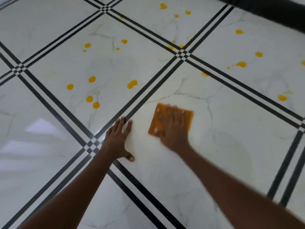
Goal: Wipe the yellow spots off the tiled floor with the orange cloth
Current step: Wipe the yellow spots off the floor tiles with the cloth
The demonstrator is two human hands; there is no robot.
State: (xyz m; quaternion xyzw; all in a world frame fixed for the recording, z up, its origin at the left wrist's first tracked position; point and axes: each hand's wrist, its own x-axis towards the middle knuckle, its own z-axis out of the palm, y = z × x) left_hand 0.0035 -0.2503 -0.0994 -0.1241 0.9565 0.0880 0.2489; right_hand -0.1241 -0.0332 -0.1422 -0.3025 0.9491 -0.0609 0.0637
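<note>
Right hand (171,129): fingers (170,113) flat, spread on orange cloth (186,118), for pressure. Left hand (118,139): fingers wide on tiled floor (231,146), bracing. Yellow spots (132,84) at 10 to 2 o'clock.

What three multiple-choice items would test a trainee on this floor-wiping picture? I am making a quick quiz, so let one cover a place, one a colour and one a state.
1. Where is the orange cloth?
A. Under the right hand
B. Under the left hand
C. Lying loose among the spots

2. What colour are the lines between the tiles?
A. Red
B. Black
C. Green

3. How does the left hand lie?
A. Clenched in a fist
B. Gripping the cloth
C. Flat on the floor, fingers spread

Key: 1 A, the right hand presses flat on the cloth; 2 B, black lines cross the white tiled floor; 3 C, the left hand rests open on the tile, apart from the cloth, while yellow spots remain beyond.
</note>
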